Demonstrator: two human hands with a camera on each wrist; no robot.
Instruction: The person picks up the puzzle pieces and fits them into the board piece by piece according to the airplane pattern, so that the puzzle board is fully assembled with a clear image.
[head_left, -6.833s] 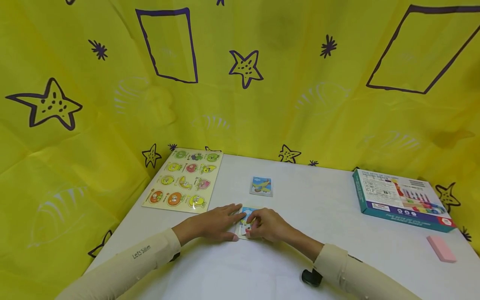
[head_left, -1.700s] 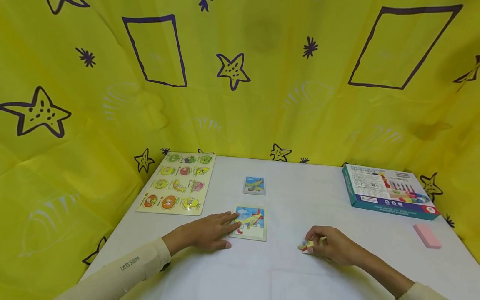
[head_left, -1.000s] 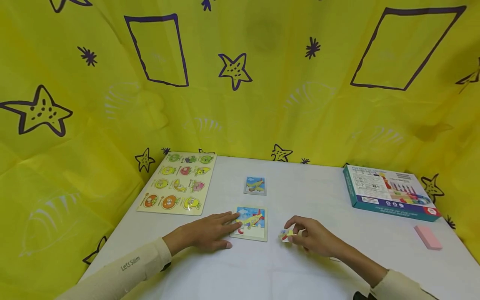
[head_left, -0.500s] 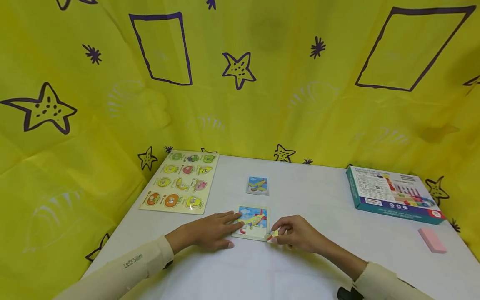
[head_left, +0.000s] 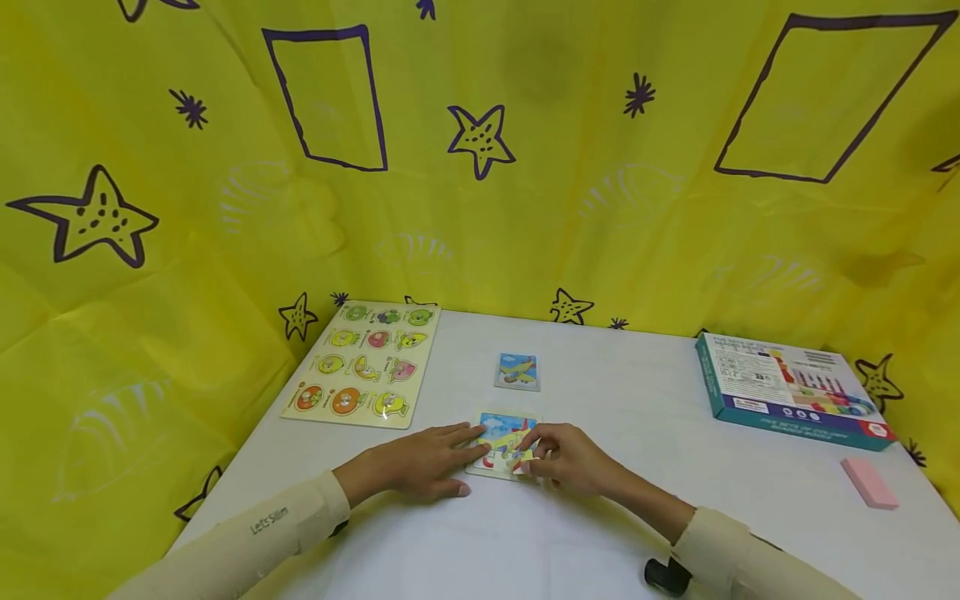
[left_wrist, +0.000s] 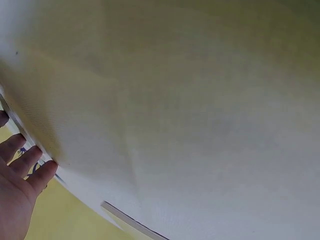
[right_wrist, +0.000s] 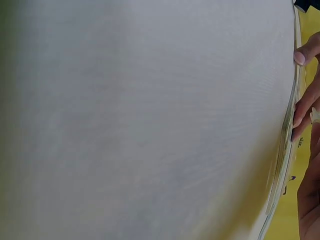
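Observation:
A square airplane jigsaw puzzle [head_left: 495, 427] lies in its tray in the middle of the table. My left hand [head_left: 420, 462] rests beside it, fingers extended, with fingertips on the left edge. Over the lower right part of the puzzle, my right hand [head_left: 573, 458] pinches a small jigsaw piece [head_left: 519, 461] between thumb and finger. That piece is partly hidden by the fingers. At the left edge of the left wrist view, the left hand [left_wrist: 20, 185] shows only in part. The right hand [right_wrist: 309, 190] is cut off at the right edge of its wrist view.
A smaller airplane picture tile [head_left: 517, 372] lies behind the puzzle. To the left is a fruit board [head_left: 386, 362]. A boxed toy [head_left: 787, 392] and a pink block [head_left: 870, 482] are at the right. A yellow curtain [head_left: 480, 225] hangs behind the white table [head_left: 622, 383].
Earlier, my right hand moved away right from the puzzle. It has since come back left with a jigsaw piece, now over the puzzle's lower right. The left hand stays at the left edge.

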